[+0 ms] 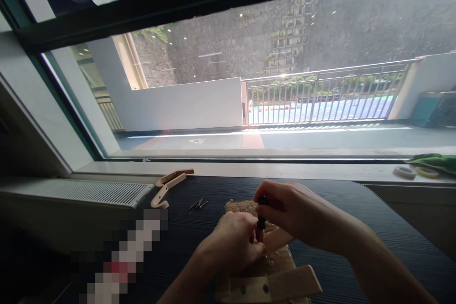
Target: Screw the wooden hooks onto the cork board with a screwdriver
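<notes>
A short black-handled screwdriver (261,216) stands nearly upright, its top gripped by the curled fingers of my right hand (285,204). Low down, the thumb and fingers of my left hand (237,237) close around its lower end, hiding the tip. Beneath both hands is a pale wooden hook piece (279,240), partly covered by them. It lies on a rough wooden board (242,206) with chips on its surface. Another wooden piece (294,282) with two dark holes lies across the board's near end.
Several loose screws (198,204) lie on the black table (331,199) left of the board. Two curved wooden hooks (170,187) rest at the table's far left. A radiator cover (78,192), window sill (221,169), tape rolls (404,172) and green cloth (436,164) border the table.
</notes>
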Motion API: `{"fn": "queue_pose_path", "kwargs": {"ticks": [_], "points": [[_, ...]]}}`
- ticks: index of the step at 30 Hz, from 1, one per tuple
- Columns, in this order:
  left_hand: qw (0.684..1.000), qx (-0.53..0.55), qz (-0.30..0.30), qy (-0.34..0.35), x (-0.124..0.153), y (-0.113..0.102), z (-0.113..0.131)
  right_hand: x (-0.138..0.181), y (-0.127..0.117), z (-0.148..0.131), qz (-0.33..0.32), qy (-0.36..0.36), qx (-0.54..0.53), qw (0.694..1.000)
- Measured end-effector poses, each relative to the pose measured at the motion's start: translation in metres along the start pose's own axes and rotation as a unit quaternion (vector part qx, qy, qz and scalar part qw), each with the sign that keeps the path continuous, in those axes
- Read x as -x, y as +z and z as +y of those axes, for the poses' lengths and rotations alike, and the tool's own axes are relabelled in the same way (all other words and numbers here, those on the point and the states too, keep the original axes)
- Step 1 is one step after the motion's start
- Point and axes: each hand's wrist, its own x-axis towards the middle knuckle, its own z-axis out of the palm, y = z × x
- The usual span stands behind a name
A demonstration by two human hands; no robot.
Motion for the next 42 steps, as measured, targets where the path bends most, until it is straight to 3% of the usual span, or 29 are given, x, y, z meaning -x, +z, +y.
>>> {"fn": "queue_pose_path", "kwargs": {"ticks": [5, 15, 24, 33, 42], "points": [[1.0, 0.004, -0.002, -0.001, 0.0002, 0.001, 0.0001, -0.0018, 0.0016, 0.0061, 0.012, 0.013, 0.012, 1.0], [1.0, 0.012, -0.001, 0.007, -0.0008, 0.0036, -0.0048, 0.0017, -0.0035, 0.0013, -0.027, -0.003, -0.029, 0.999], [1.0, 0.013, 0.005, -0.002, -0.0005, 0.0032, -0.0027, -0.0023, -0.0001, 0.0069, 0.012, 0.018, 0.011, 1.0], [1.0, 0.01, 0.002, 0.001, -0.0007, 0.0034, -0.0034, 0.0008, -0.003, -0.0003, -0.024, -0.003, -0.031, 0.999], [1.0, 0.008, 0.009, -0.001, -0.0007, 0.0049, -0.0032, -0.0034, 0.0026, 0.0013, 0.016, 0.013, 0.003, 1.0]]}}
